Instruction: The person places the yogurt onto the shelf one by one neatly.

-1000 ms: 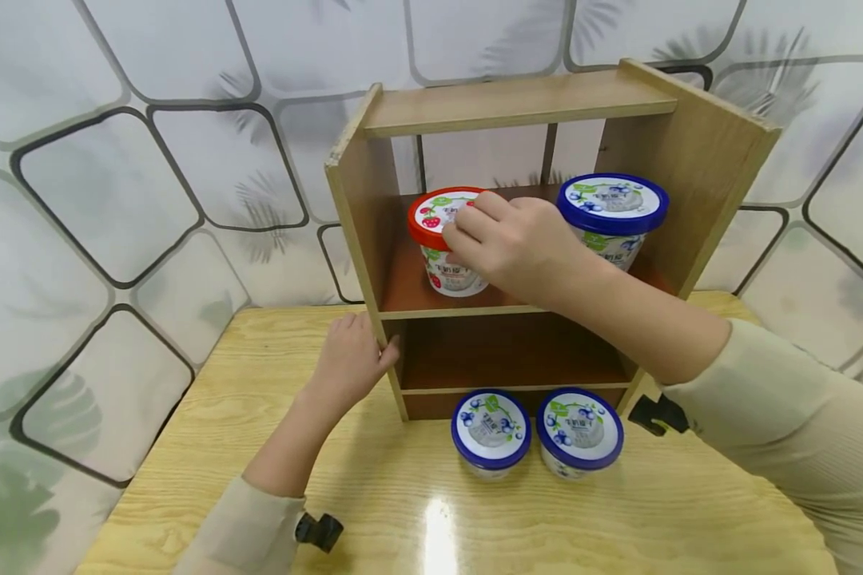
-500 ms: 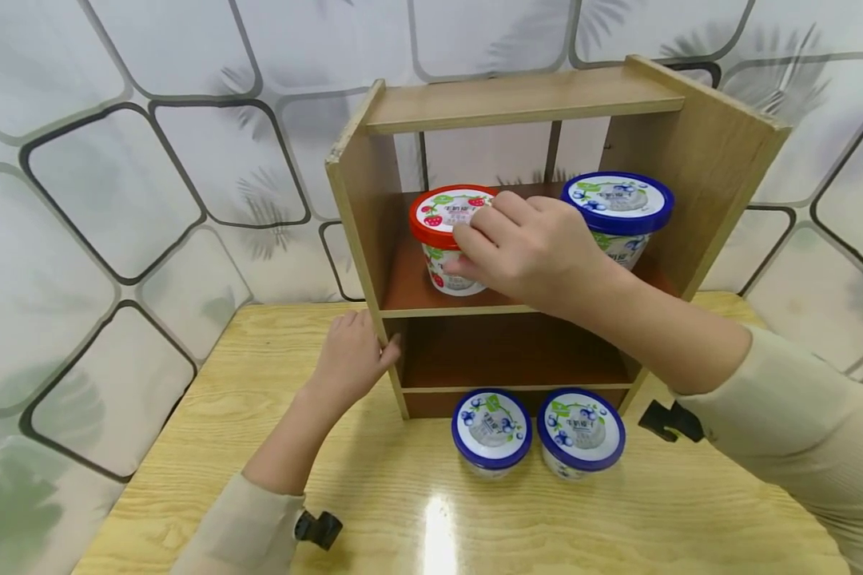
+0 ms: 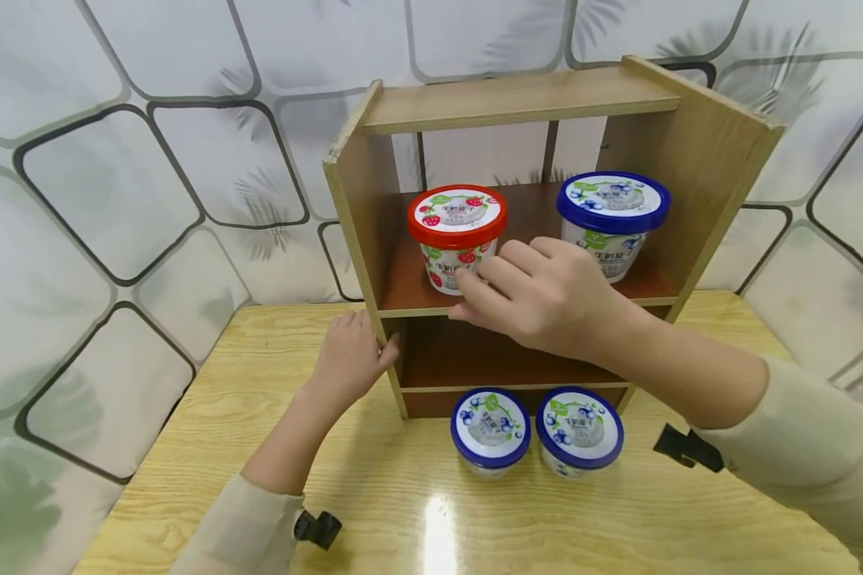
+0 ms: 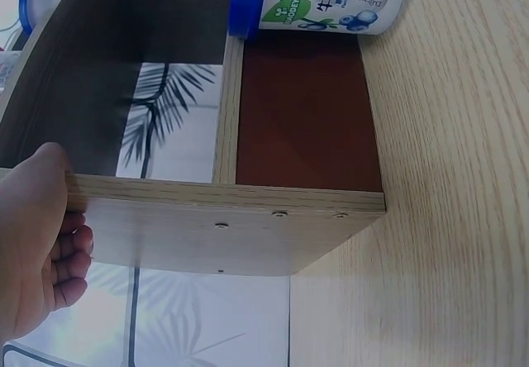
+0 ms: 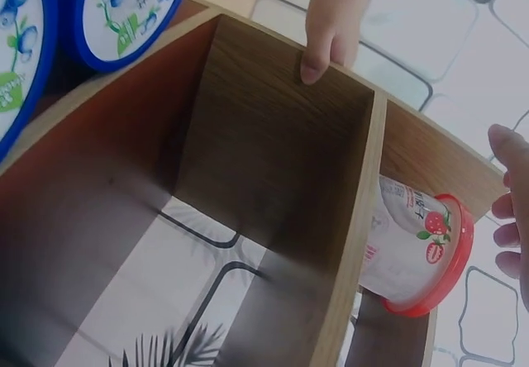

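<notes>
My left hand grips the left side panel of a small wooden shelf, thumb inside and fingers outside. A red-lidded tub with strawberry pictures stands upright at the left of the upper compartment. Just in front and to its right is my right hand, fingers loosely bent, holding nothing. A gap shows between those fingers and the tub in the right wrist view. To the right on the same board stands a blue-lidded blueberry tub, its lower part partly behind my right hand.
Two more blue-lidded tubs, a left one and a right one, stand side by side on the wooden table before the shelf. The lower compartment is low and dark red inside. A patterned wall rises behind.
My right hand has let go of the red-lidded tub and drawn back down and to the right. The tub stays on the upper board; my left hand keeps its grip.
</notes>
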### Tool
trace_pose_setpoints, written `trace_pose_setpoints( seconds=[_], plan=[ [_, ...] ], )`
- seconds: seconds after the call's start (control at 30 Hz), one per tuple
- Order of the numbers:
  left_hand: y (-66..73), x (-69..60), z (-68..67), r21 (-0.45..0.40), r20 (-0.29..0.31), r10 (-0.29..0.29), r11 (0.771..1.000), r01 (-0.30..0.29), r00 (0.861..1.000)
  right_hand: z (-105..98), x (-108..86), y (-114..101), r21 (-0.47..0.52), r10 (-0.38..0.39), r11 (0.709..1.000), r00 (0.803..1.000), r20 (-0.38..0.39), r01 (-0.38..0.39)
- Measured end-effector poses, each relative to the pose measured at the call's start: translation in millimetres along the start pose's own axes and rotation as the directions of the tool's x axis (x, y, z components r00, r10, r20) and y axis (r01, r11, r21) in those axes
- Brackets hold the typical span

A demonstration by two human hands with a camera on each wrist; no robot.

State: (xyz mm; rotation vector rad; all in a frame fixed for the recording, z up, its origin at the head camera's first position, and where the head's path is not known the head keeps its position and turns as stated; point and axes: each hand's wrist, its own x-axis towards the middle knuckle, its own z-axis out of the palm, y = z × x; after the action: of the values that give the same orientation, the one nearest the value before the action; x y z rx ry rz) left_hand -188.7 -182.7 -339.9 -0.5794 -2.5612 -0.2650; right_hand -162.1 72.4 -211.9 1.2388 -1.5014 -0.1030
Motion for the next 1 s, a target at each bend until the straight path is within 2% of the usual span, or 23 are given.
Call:
trace_pose_setpoints(
  seconds=[0.3,1.0],
  plan=[
    [1.5,0.5,0.5,-0.004,-0.008,0.015,1.000,-0.015,1.000,-4.8,-11.8,-14.2,0.042,0.013,0.999,0.998,-0.064,-0.010],
    [0.6,-0.3,-1.1,0.009,0.004,0.015,1.000,-0.015,1.000,-8.9,-44.1,-10.9,0.062,0.022,0.998,1.000,-0.013,-0.022]
  ],
)
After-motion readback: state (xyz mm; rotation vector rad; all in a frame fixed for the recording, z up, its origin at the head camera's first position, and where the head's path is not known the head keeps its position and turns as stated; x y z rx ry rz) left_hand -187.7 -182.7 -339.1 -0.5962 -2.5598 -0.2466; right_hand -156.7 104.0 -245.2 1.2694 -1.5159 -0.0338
